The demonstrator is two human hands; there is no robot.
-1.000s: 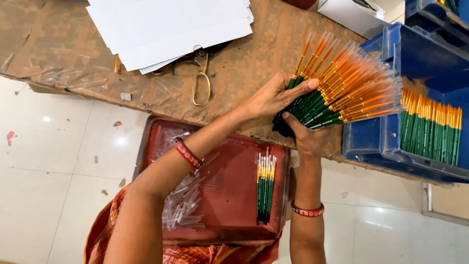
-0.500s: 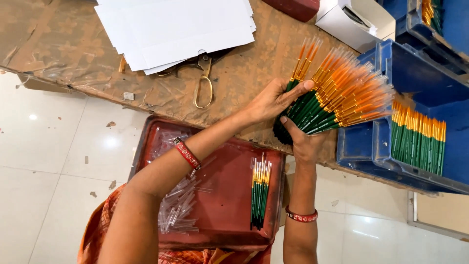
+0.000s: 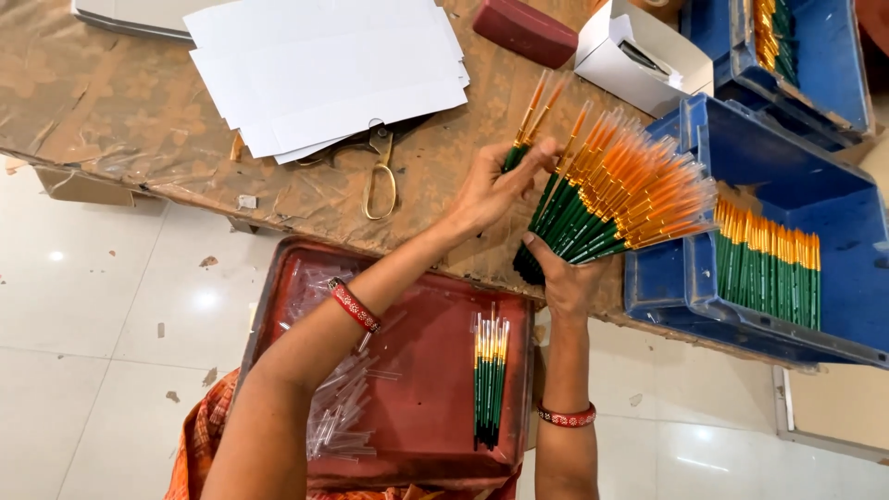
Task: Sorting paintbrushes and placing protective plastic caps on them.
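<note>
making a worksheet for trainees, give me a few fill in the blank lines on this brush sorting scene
1. The right hand grips a fanned bundle of brushes with green and ____ handles.
2. The left hand pinches a few brushes apart from the fan with its ____.
3. The small set of brushes lies in a ____ tray on the lap.
4. The scissors lie partly under sheets of white ____.

Missing words: orange; fingers; red; paper
</note>
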